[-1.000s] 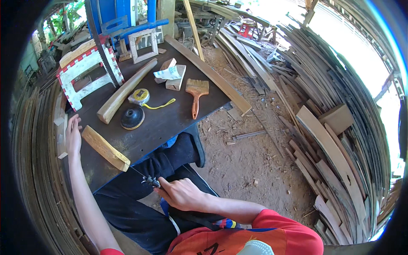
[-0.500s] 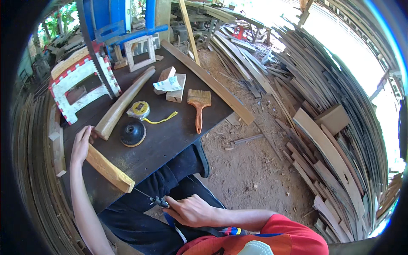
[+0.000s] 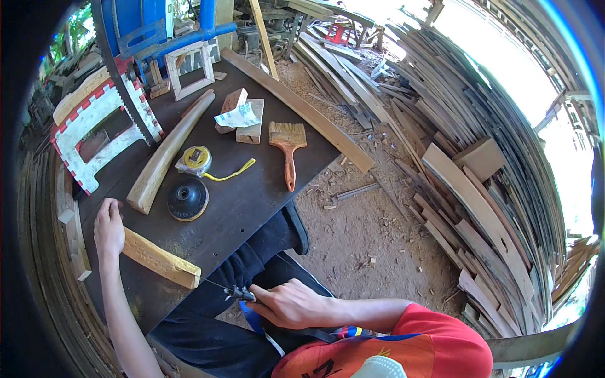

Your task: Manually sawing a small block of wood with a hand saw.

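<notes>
My left hand [image 3: 109, 229] is closed around the far end of a short, light-brown wooden piece [image 3: 162, 259] lying along the table's near left part. My right hand [image 3: 296, 303] grips a dark-handled tool [image 3: 241, 293] over my lap. From the tool a thin metal shaft runs to the near end of that piece, its tip meeting or hidden by the wood. Beyond the piece lie a round black sanding pad [image 3: 188, 199], a yellow tape measure [image 3: 195, 162] with its yellow end pulled out, and a longer tapered wooden leg [image 3: 171, 151].
The dark table [image 3: 233, 201] also carries a paintbrush [image 3: 288, 150], small blocks with a paper strip [image 3: 241, 116], a long plank [image 3: 296, 108] and a small wooden frame [image 3: 190, 69]. A white-and-red stool [image 3: 101, 129] and a bandsaw blade [image 3: 120, 75] are at left. Stacked boards [image 3: 491, 208] fill the right.
The view has shifted slightly, so the tabletop things sit further left. Both hands keep their holds; the shaft stays at the wood's near end.
</notes>
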{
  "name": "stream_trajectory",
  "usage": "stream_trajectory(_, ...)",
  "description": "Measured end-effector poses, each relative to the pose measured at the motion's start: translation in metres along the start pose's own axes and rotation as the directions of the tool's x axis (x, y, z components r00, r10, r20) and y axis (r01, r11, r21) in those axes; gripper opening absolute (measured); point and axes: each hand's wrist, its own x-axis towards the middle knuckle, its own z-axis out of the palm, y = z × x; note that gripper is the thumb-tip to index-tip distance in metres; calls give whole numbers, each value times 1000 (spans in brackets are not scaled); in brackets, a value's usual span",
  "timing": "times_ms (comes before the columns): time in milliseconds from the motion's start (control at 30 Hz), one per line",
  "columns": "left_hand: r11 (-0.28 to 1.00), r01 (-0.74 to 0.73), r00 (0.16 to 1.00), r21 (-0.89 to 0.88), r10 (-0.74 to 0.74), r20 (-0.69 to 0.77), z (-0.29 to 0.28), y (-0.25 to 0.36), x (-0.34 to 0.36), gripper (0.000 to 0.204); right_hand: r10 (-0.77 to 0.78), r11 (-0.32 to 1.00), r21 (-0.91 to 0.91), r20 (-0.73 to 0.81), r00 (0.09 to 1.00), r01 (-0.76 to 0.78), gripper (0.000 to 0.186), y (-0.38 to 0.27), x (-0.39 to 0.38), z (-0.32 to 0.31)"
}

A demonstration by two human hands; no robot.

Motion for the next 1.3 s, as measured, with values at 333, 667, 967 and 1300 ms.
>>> stream_trajectory(333,958,177,972,226,-207,112,-7,23,-3,71,-40,999,-12,-74,996,40,34,-2,18,4)
stream_trajectory(667,960,147,987,238,-157,27,-5,25,-9,66,37,998,-42,-14,999,-38,35,1,-9,1)
stream_trajectory(967,961,133,982,245,-160,96,-12,35,-8,68,49,998,-37,-12,999,-50,37,2,-10,0)
stream_trajectory(1300,954,131,983,268,-160,88,-15,43,-12,68,55,998,-29,-2,998,-55,37,-2,-9,-5)
